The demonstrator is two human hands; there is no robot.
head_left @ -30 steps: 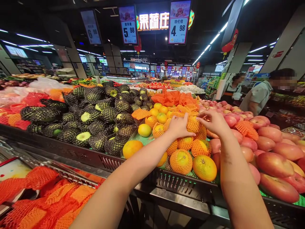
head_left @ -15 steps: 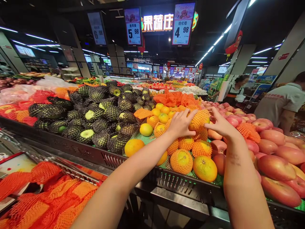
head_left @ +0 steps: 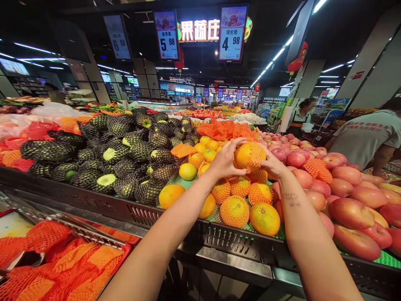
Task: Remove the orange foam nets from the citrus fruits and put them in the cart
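Observation:
Between my two hands is an orange point(head_left: 243, 156), held above the pile, with an orange foam net sleeve point(head_left: 257, 157) covering its right side and its left side bare. My left hand point(head_left: 226, 160) curls round the orange's left side, fingers above and thumb below. On the right, my right hand point(head_left: 273, 162) closes on the sleeved side; some of its fingertips are hidden behind the fruit. Below sit several netted oranges point(head_left: 234, 211), and a bare orange point(head_left: 265, 219) lies at the tray's front edge.
Fruit in black nets point(head_left: 122, 154) is heaped to the left, red apples point(head_left: 357, 209) to the right. Loose foam nets point(head_left: 62, 267) fill a basket at lower left. A black slotted rim point(head_left: 228, 237) fronts the display. A person in a grey shirt point(head_left: 366, 138) bends at far right.
The held orange has turned and its bare side now shows at the left. My right hand has closed in on the sleeve from its spread pose. The view has shifted slightly.

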